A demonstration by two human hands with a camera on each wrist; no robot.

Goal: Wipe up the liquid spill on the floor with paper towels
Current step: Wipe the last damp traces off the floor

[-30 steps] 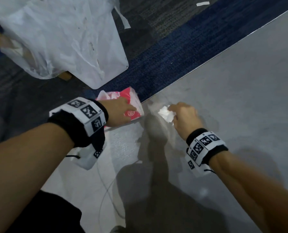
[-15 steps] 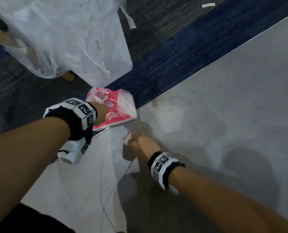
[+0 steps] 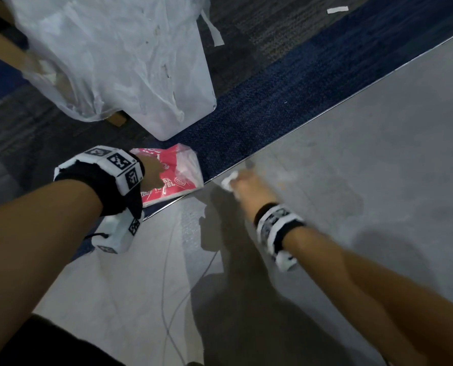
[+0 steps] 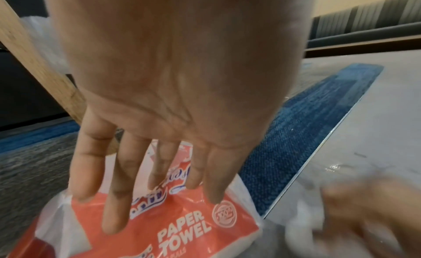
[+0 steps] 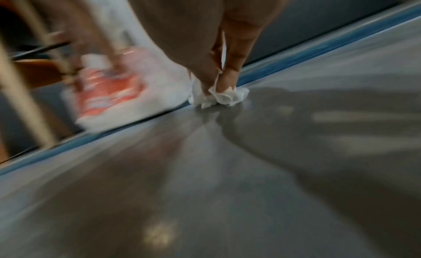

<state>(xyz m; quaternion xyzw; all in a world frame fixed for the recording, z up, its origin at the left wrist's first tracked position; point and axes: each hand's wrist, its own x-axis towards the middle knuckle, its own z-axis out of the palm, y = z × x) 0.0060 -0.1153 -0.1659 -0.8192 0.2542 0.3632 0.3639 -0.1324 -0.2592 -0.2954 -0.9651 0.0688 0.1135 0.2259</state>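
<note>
My right hand [image 3: 243, 184] pinches a crumpled white paper towel [image 3: 229, 181] and presses it onto the grey floor [image 3: 352, 159] beside the carpet edge. In the right wrist view the towel wad [image 5: 218, 96] sits under my fingertips [image 5: 225, 82] on the floor. A wet sheen [image 4: 332, 167] glints on the floor near the edge strip. My left hand [image 4: 145, 199] lies flat with straight fingers on the red-and-white paper towel pack [image 4: 182, 231], which rests on the carpet at the floor's edge [image 3: 177, 178].
A large white plastic bag [image 3: 119, 64] drapes over a wooden frame [image 3: 6, 48] on the blue and grey carpet [image 3: 272, 109] behind the pack. A thin cable [image 3: 167, 299] runs over the floor near me. A paper scrap [image 3: 337, 10] lies far off.
My right hand swept the towel back toward me and left, then out again to the carpet edge. My left hand stayed on the pack.
</note>
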